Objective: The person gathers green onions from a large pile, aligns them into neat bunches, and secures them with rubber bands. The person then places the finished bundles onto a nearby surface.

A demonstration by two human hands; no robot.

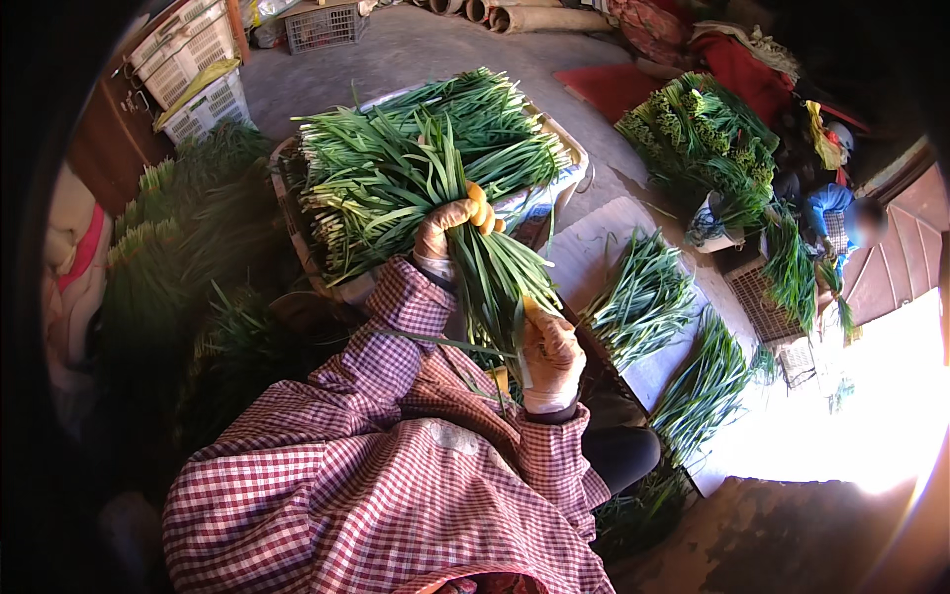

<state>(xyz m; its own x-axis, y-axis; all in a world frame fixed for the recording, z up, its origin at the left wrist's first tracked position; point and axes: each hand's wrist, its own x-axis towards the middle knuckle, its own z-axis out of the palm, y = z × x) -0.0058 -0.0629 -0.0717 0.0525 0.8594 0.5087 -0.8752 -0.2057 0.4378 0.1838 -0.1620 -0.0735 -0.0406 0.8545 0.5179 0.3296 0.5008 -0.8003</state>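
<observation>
My left hand (449, 223), in a stained glove with yellow fingertips, is wrapped around the middle of a bunch of long flat green leaves, which look like garlic chives (486, 267). The bunch fans out above the fist and hangs down towards my right hand (551, 353). That gloved hand is closed at the lower side of the bunch, against the leaf ends; its inner fingers are partly hidden. Behind the bunch stands a lined crate (577, 152) heaped with chive bundles (467, 119), pale cut ends at its sides.
To the right, loose chives (642, 297) lie on a pale board (586, 237). More bundles (698, 141) are stacked beyond it, near a person in blue (827, 208) handling leaves. Bundles (148, 245) stand in shade at left, near white plastic crates (208, 104). Glare fills the lower right.
</observation>
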